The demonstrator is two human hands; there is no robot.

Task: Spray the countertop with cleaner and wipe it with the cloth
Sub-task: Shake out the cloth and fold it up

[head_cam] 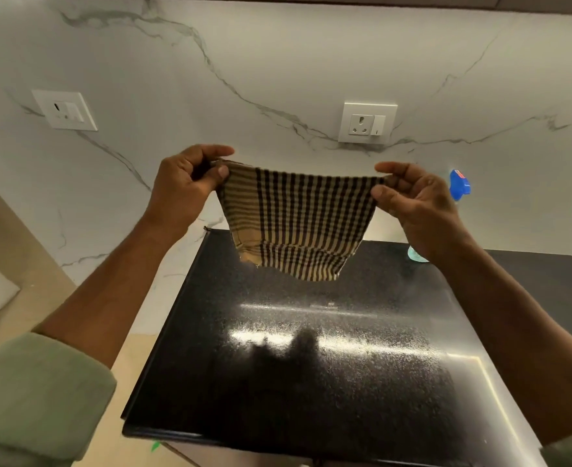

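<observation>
Black speckled countertop [328,382], glossy; spray bottle [459,185] standing at back right.

The bench [311,382] is black speckled stone, polished and glossy with bright reflections. The cloth [298,224] is soft woven fabric, matt, checked beige and dark. The wall [277,62] is smooth veined marble. The spray bottle [459,185] looks like glossy plastic.
</observation>
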